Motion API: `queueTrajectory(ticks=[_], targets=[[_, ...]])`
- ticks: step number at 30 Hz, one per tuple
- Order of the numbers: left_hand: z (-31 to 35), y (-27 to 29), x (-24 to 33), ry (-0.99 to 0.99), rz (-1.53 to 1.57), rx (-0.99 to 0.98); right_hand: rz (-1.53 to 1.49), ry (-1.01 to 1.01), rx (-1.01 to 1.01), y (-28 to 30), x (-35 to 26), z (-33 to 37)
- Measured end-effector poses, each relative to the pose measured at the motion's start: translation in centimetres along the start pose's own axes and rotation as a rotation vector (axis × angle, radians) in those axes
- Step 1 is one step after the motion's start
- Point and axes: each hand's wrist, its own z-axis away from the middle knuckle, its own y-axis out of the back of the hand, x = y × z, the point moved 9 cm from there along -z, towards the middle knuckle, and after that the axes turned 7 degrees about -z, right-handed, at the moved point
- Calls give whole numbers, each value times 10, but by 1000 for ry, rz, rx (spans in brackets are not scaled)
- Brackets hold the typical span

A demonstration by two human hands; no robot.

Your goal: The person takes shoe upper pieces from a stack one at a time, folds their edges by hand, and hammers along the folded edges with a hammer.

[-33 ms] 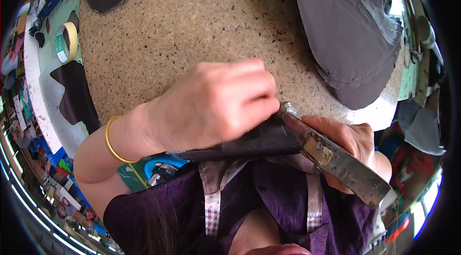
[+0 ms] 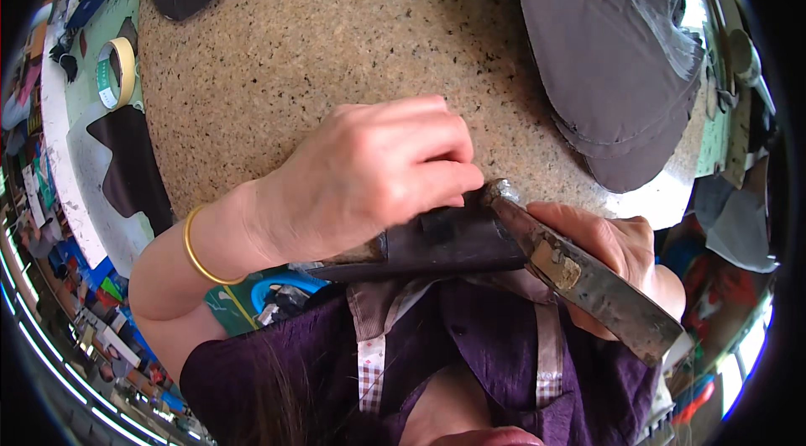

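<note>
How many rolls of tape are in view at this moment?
1: a cream-coloured roll of tape lies on the green surface at the far left, beyond the speckled table. Others may be hidden in the clutter along the left rim.

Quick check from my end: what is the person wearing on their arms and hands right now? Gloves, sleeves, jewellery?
Both hands are bare, no gloves. The left hand has a thin gold bangle around the wrist, and its forearm is uncovered up to the elbow. The right hand shows no ring or band that I can see; its wrist is hidden. The clothing below is dark purple with checked trim.
</note>
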Motion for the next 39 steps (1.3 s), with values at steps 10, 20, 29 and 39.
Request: queueTrajectory(ticks=[10,20,29,39], targets=[[14,3,13,21,-105,117,142,-37,-101,-3,-5,-13],[27,8,12,162,-231,269,124,40,-112,-7,-9,-25],[39,9,13,207,-263,249,200,33,-173,-4,-5,-29],[51,12,7,289,-237,331,107,-56,-169,-3,-3,-35]])
